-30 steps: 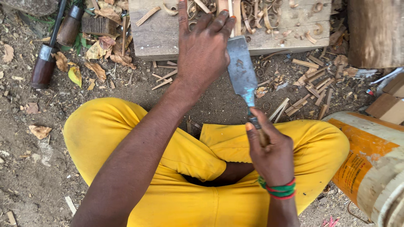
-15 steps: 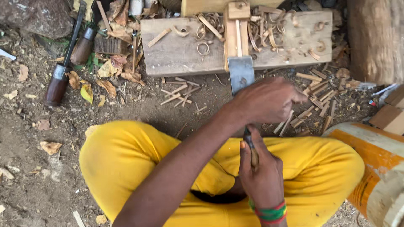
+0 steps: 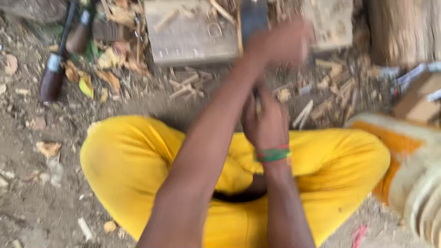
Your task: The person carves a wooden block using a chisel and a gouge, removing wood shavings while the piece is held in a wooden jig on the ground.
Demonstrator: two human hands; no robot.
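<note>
Wooden handle (image 3: 258,106) gripped, right hand (image 3: 265,123) fingers closed; left hand (image 3: 275,43) blurred, grip unclear.

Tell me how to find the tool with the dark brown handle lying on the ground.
Start at the flat wooden block at the top. Look left past the pile of wood chips and dry leaves. The dark-handled tool lies on bare dirt, the only thing there with a shiny metal band.
</note>
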